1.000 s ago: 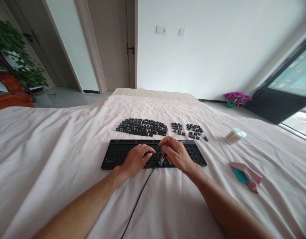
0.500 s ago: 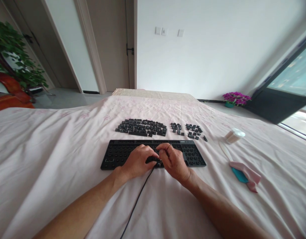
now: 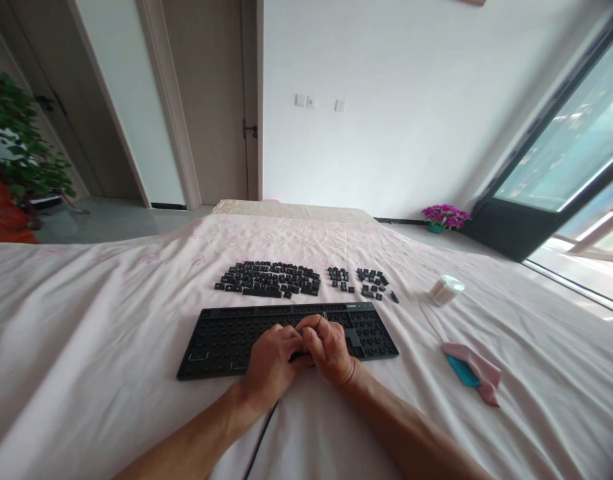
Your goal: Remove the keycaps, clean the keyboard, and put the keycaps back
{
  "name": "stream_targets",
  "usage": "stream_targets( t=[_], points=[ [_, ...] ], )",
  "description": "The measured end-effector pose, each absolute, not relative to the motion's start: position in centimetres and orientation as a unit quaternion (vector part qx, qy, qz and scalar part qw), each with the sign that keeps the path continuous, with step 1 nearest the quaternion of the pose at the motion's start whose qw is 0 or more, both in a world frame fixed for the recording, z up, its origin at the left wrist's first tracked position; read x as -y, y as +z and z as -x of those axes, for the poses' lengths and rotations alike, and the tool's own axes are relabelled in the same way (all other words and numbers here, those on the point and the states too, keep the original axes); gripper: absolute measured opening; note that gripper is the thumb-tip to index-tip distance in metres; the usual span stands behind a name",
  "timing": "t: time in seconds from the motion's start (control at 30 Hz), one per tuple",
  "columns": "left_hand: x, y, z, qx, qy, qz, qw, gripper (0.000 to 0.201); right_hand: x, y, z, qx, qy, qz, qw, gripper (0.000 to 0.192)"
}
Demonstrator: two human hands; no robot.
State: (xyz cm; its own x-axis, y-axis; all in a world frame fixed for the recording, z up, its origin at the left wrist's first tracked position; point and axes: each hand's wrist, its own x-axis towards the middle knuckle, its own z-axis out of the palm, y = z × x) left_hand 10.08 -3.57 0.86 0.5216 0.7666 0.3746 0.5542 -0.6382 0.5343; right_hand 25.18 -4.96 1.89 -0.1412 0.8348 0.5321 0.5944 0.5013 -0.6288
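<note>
A black keyboard (image 3: 216, 347) lies on the cloth in front of me, its keycaps off across most of its face. My left hand (image 3: 275, 357) rests over its middle near the front edge, thumb and fingers drawn together. Against it, slightly to the right, is my right hand (image 3: 327, 347), its fingers curled and pinched. The fingertips of both hands meet, and whatever lies between them is hidden. Behind the keyboard, loose black keycaps (image 3: 271, 279) are laid out in a large group, with smaller groups of keycaps (image 3: 370, 280) further right. A black cable (image 3: 261, 437) runs from beneath my left hand towards me.
Right of the keyboard lies a clear jar of thin sticks (image 3: 447, 291). Nearer me are a pink cloth (image 3: 479, 368) and a blue piece (image 3: 463, 371) beside it. A wrinkled pale pink cloth (image 3: 111, 320) covers the surface. Purple flowers (image 3: 445, 216) stand by the wall.
The view has tilted up and shifted right, so everything sits lower and further left. My hands have drawn closer together, covering the gap that showed between them.
</note>
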Motion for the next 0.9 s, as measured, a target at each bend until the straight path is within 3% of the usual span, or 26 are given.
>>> stream_targets(
  t=[0.4, 0.53, 0.63, 0.73, 0.9],
  points=[
    [3.9, 0.8, -10.0, -0.409, 0.330, -0.824, 0.211, 0.015, 5.0, 1.9, -24.7, 0.626, 0.219, 0.514, 0.545, 0.024],
    [3.7, 0.9, -9.6, -0.382, 0.347, -0.817, 0.258, 0.004, 4.6, 2.2, -24.6, 0.615, 0.214, 0.509, 0.563, 0.027],
    [3.4, 0.8, -9.3, -0.361, 0.363, -0.802, 0.307, 0.027, 4.4, 2.4, -24.5, 0.557, 0.233, 0.518, 0.606, 0.031],
    [3.3, 0.7, -9.0, -0.354, 0.363, -0.796, 0.330, 0.034, 4.3, 2.7, -24.5, 0.525, 0.259, 0.512, 0.629, 0.033],
    [3.2, 0.6, -8.7, -0.344, 0.352, -0.814, 0.309, 0.016, 5.0, 3.9, -25.2, 0.539, 0.206, 0.535, 0.617, 0.037]
  ],
)
